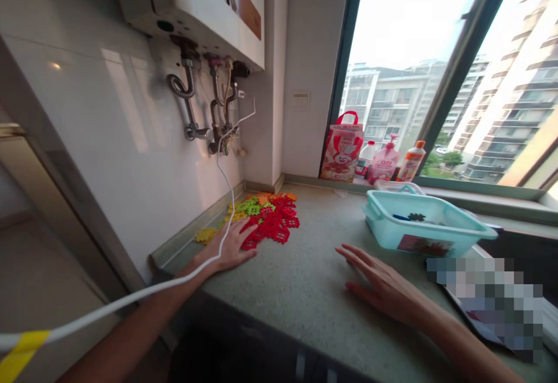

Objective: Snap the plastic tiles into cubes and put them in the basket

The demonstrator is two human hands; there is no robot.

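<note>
My left hand (232, 246) lies at the near edge of a pile of flat plastic snowflake-shaped pieces, fingers spread, with its fingertips by the red pieces (279, 223). Yellow pieces (207, 235) lie along the wall side, and green pieces (249, 207) and orange pieces (265, 198) are farther back. My right hand (377, 281) is held out over the counter with fingers apart, holding nothing. Beyond it stands a turquoise plastic bin (429, 206) with a dark piece (417, 217) and a blue item inside.
A white cable (187, 278) runs from the wall pipes across my left forearm. The grey counter (305, 290) has a pixelated flat object (492, 301) at right. By the window stand a red gift bag (343, 151), a pink pump bottle (384, 162) and an orange bottle (411, 162).
</note>
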